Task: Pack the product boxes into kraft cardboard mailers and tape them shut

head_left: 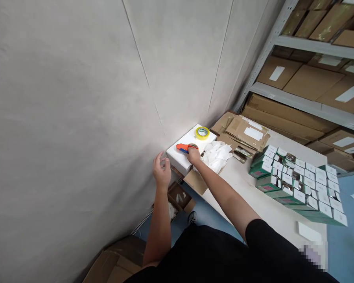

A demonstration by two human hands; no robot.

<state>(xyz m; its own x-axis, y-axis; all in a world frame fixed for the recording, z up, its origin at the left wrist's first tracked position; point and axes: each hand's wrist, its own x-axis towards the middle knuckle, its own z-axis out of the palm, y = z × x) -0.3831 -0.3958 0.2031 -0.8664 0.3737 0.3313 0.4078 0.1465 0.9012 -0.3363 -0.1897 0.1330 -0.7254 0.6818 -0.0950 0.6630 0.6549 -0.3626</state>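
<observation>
1. Black short-sleeved shirt [218,255] fills the foreground as you, the operator, stand at a long white table [242,177], both bare forearms stretched toward its far end beside a plain grey panelled wall [76,98].

2. Your right hand [194,156] is clenched around an orange-and-blue handheld tape dispenser [183,148], its orange nose pointing left. The dispenser is over the top of a white rectangular foam-like box [180,162]; whether it presses on the surface, one cannot tell.

3. Your left hand [161,169] is empty, its fingers spread and slightly bent, just beside the white box's left end and close to the wall. Contact with the box cannot be made out.

4. A yellow ring-shaped roll of tape [197,132] lies flat on the white box, beyond your right hand.

5. Right of the box, crumpled white sheeting [216,155] lies in a heap; behind it are flattened brown cardboard cartons [247,131] bearing white labels.

6. Farther right on your table, small green-and-white cardboard boxes [301,184] stand packed in rows, several with open tops.

7. Across the background, a pale metal shelving rack [321,104] holds brown cardboard boxes [314,82].

8. Below, one patterned shoe [192,217] shows on the blue floor [208,210], near an open brown carton [179,196].
</observation>
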